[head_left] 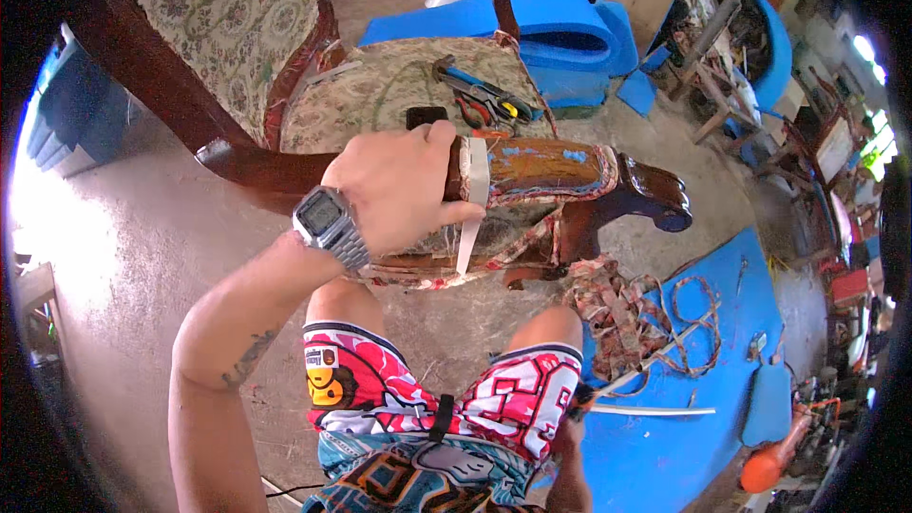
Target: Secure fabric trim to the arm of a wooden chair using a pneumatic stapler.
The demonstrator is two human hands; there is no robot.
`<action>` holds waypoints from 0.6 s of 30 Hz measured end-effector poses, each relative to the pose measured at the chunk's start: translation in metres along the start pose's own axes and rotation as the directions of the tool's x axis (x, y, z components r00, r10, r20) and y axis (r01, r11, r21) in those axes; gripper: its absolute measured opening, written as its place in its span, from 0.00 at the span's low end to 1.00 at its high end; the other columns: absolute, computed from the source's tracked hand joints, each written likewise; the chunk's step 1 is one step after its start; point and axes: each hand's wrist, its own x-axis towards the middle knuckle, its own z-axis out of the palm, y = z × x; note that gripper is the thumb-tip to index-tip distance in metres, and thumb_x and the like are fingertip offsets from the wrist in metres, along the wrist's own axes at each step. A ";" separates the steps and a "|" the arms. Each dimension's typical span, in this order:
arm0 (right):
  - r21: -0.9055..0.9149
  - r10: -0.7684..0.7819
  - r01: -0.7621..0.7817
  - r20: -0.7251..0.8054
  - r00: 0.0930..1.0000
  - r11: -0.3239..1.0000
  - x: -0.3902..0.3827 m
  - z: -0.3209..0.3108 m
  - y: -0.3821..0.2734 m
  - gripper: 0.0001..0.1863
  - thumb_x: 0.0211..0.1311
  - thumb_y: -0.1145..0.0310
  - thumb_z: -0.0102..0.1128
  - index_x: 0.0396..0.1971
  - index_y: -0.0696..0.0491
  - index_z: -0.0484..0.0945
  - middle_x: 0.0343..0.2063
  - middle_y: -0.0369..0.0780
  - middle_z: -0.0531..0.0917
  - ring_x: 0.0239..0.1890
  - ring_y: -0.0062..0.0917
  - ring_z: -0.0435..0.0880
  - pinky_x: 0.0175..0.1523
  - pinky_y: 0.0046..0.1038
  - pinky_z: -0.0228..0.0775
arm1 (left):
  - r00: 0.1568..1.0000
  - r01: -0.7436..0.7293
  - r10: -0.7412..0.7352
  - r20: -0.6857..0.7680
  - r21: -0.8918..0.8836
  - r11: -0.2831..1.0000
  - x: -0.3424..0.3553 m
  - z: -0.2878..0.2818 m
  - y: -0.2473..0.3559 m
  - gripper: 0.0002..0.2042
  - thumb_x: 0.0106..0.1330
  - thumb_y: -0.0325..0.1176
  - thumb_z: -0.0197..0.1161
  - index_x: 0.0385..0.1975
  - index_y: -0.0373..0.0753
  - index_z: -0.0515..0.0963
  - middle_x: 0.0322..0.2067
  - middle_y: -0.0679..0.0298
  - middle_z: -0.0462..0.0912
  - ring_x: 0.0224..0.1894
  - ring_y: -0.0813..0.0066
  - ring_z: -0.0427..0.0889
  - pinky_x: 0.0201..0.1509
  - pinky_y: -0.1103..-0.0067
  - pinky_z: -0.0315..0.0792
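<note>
A carved wooden armchair with a floral fabric back and seat stands in front of me. My left hand, with a metal watch on its wrist, is closed over the chair's arm. Its thumb presses a white strip that crosses the armrest and hangs down in front. Beside the strip, the armrest's bare wooden top shows blue scraps and a frayed edge. Low at the right, by my thigh, my right hand is partly hidden, closed round a dark object with some orange on it.
On the seat lie a hammer, a yellow-and-black cutter and other hand tools. Blue foam is folded behind the chair. A blue sheet at the right bears a heap of patterned fabric strips and white strips.
</note>
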 end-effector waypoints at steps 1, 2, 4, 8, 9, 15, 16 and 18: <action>-0.214 0.100 -0.098 -0.001 0.995 0.972 0.035 -0.062 0.005 0.13 0.47 0.69 0.62 0.34 0.54 0.72 0.20 0.33 0.72 0.20 0.20 0.73 0.25 0.26 0.65 | 1.000 -0.016 0.015 -0.026 -0.054 0.998 -0.004 -0.004 -0.008 0.29 0.51 0.55 0.61 0.37 0.32 0.67 0.30 0.53 0.78 0.32 0.55 0.79 0.34 0.67 0.73; -0.373 0.052 -0.063 -0.041 0.998 0.926 0.022 -0.017 -0.037 0.12 0.50 0.64 0.56 0.33 0.54 0.72 0.18 0.35 0.74 0.16 0.26 0.72 0.21 0.28 0.64 | 0.998 0.044 -0.044 -0.041 -0.018 0.999 -0.022 -0.004 -0.028 0.30 0.49 0.57 0.61 0.38 0.33 0.67 0.27 0.52 0.78 0.31 0.54 0.79 0.34 0.66 0.73; -0.248 -0.183 0.193 0.062 0.981 0.949 -0.022 0.006 -0.113 0.06 0.51 0.74 0.58 0.28 0.57 0.71 0.22 0.36 0.76 0.19 0.20 0.74 0.24 0.24 0.67 | 0.995 0.052 -0.056 -0.079 -0.054 0.997 -0.024 0.003 -0.046 0.32 0.48 0.59 0.61 0.40 0.35 0.66 0.25 0.52 0.78 0.30 0.53 0.79 0.33 0.65 0.73; -0.288 -0.527 0.645 0.392 0.754 0.708 -0.104 0.066 -0.238 0.08 0.52 0.77 0.56 0.34 0.56 0.72 0.21 0.35 0.76 0.23 0.22 0.76 0.30 0.23 0.68 | 0.994 0.054 -0.057 -0.098 -0.035 0.998 -0.030 0.000 -0.052 0.32 0.48 0.59 0.61 0.40 0.34 0.66 0.25 0.53 0.78 0.30 0.54 0.79 0.32 0.64 0.73; -0.406 -0.518 0.710 0.491 0.701 0.576 -0.133 0.085 -0.272 0.09 0.52 0.77 0.56 0.34 0.56 0.72 0.22 0.35 0.77 0.24 0.23 0.77 0.31 0.24 0.69 | 0.996 0.070 -0.072 -0.055 -0.032 0.997 -0.030 -0.003 -0.050 0.30 0.50 0.56 0.61 0.39 0.32 0.67 0.28 0.52 0.79 0.32 0.55 0.80 0.34 0.66 0.74; -0.388 -0.426 0.918 0.818 0.386 0.085 -0.197 0.146 -0.362 0.30 0.35 0.64 0.66 0.46 0.55 0.73 0.26 0.38 0.79 0.27 0.30 0.78 0.33 0.31 0.69 | 0.995 0.021 -0.028 -0.093 -0.076 0.997 -0.024 0.003 -0.046 0.31 0.50 0.58 0.60 0.40 0.34 0.66 0.30 0.52 0.79 0.34 0.54 0.79 0.36 0.65 0.73; -0.176 -0.242 0.833 0.969 0.052 -0.524 -0.234 0.199 -0.387 0.40 0.24 0.64 0.68 0.50 0.53 0.71 0.27 0.39 0.80 0.28 0.32 0.79 0.35 0.31 0.70 | 0.997 0.061 -0.063 -0.049 -0.048 0.997 -0.028 0.004 -0.050 0.31 0.50 0.57 0.60 0.40 0.34 0.66 0.32 0.52 0.79 0.35 0.54 0.79 0.37 0.65 0.73; -0.103 -0.100 0.668 0.994 0.042 -0.737 -0.253 0.224 -0.402 0.45 0.20 0.62 0.67 0.53 0.51 0.68 0.21 0.36 0.77 0.24 0.30 0.77 0.30 0.30 0.69 | 0.998 0.060 -0.062 -0.030 -0.057 0.997 -0.027 0.005 -0.051 0.31 0.50 0.57 0.60 0.40 0.33 0.66 0.34 0.51 0.78 0.36 0.54 0.79 0.37 0.65 0.73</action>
